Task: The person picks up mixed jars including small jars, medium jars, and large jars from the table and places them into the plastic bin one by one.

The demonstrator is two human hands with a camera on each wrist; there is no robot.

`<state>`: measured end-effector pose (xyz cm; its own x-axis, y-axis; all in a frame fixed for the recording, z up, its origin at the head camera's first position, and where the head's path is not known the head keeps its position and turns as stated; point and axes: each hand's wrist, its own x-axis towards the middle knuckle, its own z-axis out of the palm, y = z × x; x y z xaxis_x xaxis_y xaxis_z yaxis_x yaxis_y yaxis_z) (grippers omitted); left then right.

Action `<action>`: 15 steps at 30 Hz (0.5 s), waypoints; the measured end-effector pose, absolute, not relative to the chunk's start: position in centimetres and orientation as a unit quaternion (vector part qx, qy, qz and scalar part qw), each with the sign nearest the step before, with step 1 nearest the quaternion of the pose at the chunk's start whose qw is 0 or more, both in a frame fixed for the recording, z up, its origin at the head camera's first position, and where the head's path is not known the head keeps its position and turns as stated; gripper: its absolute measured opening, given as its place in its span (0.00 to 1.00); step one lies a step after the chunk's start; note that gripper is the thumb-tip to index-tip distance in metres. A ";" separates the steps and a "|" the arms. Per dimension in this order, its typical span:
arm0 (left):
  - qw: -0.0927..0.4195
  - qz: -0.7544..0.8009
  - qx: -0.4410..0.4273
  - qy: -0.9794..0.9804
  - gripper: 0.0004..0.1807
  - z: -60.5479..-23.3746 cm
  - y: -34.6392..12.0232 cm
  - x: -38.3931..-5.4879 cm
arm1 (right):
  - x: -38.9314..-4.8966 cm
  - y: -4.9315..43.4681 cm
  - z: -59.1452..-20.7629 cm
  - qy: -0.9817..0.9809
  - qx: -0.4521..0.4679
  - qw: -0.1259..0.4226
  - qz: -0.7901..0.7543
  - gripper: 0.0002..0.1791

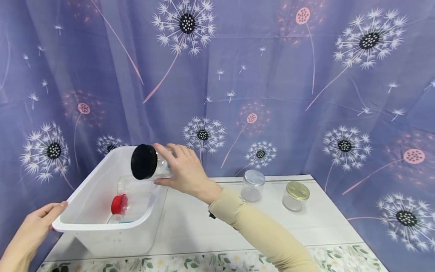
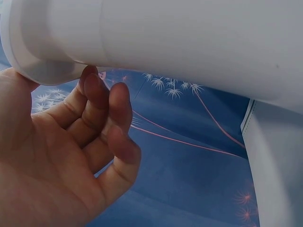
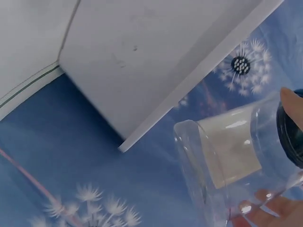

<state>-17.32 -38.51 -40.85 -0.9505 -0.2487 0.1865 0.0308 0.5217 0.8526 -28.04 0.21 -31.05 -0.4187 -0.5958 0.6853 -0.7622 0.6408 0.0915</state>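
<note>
My right hand (image 1: 190,172) grips a clear jar (image 3: 232,146) with a black lid (image 1: 144,161). The jar is tilted on its side above the right wall of a white plastic tub (image 1: 102,227), its lid pointing left. A pale label shows through the jar in the right wrist view. At the tub's near left corner, my left hand (image 1: 34,228) holds the rim, its fingers curled beneath the edge in the left wrist view. Inside the tub lie a red-lidded container (image 1: 118,204) and other clear containers, partly hidden by the tub's wall.
Right of the tub, a clear jar with a silver lid (image 1: 254,177) and one with a gold lid (image 1: 297,190) stand on the white tabletop (image 1: 258,230). A floral strip (image 1: 190,262) runs along the front. A purple dandelion-patterned curtain (image 1: 224,83) hangs behind and at both sides.
</note>
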 end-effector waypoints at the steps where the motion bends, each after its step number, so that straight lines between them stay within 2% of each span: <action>1: 0.146 -0.488 0.061 -0.858 0.16 -40.9 -38.6 -17.2 | -27.9 -0.3 -30.9 -0.834 0.407 0.356 0.113 0.56; 8: 0.155 -0.490 0.055 -0.856 0.15 -41.0 -38.6 -17.2 | -27.6 -3.6 -30.7 -0.845 0.398 0.345 0.091 0.56; 15: 0.157 -0.488 0.060 -0.856 0.16 -41.0 -38.5 -17.1 | -28.1 -6.7 -31.2 -0.844 0.392 0.364 0.040 0.55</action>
